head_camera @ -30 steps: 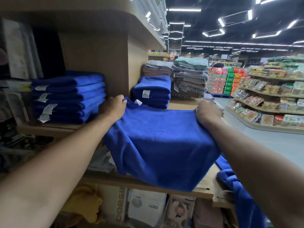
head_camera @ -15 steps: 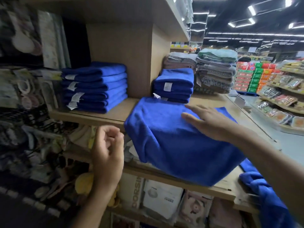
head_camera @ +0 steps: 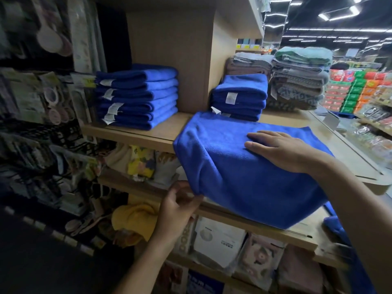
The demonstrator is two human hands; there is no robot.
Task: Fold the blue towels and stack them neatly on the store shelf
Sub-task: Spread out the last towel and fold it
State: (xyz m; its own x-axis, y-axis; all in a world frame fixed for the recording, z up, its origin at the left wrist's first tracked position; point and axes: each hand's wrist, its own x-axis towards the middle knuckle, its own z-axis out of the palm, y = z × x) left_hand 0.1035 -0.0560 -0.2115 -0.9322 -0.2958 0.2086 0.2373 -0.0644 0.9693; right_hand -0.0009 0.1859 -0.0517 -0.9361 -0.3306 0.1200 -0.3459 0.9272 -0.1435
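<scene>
The wooden shelf (head_camera: 148, 135) runs across in front of the person, its corner jutting out into the aisle. A blue towel (head_camera: 244, 183) lies spread on it, the near half draped over the front edge and hanging down past the shelf below. Behind it, to the left, sits a stack of folded blue towels (head_camera: 137, 98), a shorter blue stack (head_camera: 239, 96) just beyond the spread towel, and a grey pile (head_camera: 297, 88) beside that. The right hand (head_camera: 282, 150) lies flat on the top of the towel, fingers straight and pressing down. The left hand (head_camera: 178, 209) is lower, thumb and fingers curled round the hanging left corner. A small white label (head_camera: 216, 110) sticks up at the towel's far corner
</scene>
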